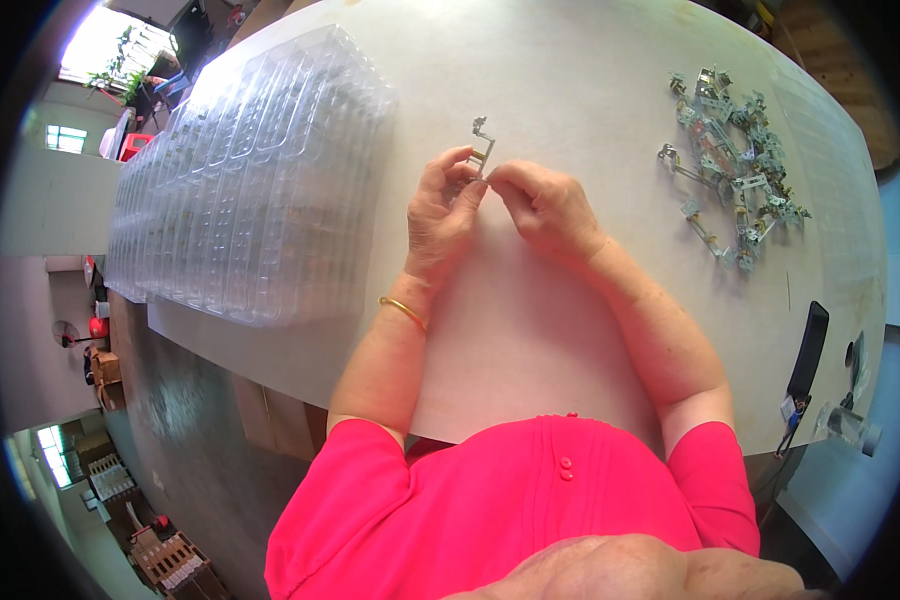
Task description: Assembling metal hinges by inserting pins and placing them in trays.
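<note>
My left hand is closed round the lower end of a small metal bracket assembly, whose narrow upper end sticks up past the fingers. A yellowish part sits partway along it. Close beside it, my right hand pinches at the bracket's lower end with thumb and forefinger; whatever lies between those fingertips is too small to make out. Both hands are over the middle of the white table. Off to the right lies a loose heap of similar metal bracket assemblies.
Stacks of clear plastic trays stand on the table's left side. Near the right edge lie a black phone-like slab and a clear glass or cup on its side. The table's left edge drops to a dark floor.
</note>
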Action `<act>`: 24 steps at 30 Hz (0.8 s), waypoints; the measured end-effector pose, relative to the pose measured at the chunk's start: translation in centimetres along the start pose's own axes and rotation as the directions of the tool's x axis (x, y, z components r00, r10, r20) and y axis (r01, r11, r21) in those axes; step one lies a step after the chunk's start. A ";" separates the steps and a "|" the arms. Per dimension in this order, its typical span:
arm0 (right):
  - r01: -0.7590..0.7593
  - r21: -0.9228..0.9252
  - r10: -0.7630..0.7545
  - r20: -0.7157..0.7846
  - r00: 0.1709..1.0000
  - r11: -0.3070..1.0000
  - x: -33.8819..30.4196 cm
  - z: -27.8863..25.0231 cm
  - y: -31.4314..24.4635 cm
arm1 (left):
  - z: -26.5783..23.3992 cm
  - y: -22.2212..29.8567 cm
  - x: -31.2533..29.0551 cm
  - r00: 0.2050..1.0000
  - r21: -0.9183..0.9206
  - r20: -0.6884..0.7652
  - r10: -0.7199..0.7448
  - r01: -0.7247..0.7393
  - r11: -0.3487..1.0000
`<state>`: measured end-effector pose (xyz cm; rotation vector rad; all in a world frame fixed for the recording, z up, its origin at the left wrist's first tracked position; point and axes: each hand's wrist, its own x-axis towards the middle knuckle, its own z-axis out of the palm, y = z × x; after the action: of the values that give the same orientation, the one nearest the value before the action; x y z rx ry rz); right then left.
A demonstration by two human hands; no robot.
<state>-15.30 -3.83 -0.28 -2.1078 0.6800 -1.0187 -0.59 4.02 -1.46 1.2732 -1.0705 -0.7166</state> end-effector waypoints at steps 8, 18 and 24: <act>-0.309 0.670 0.447 -0.038 0.894 0.675 1.3 -0.5 1.0 | -0.9 1.1 0.0 0.971 -0.229 0.166 -0.170 0.205 0.952; -0.357 0.680 0.442 0.053 0.895 0.641 1.4 -1.3 1.6 | -0.4 1.5 0.2 0.935 -0.272 0.235 -0.267 0.327 0.905; -0.338 0.706 0.465 0.013 0.885 0.622 1.5 -0.1 2.1 | 0.3 1.6 -0.4 1.000 0.383 -0.012 0.013 -0.008 0.924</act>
<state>-14.82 -6.20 -1.12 -1.1398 0.6743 -0.9926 -1.20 4.55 0.02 1.6014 -1.2455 -0.5007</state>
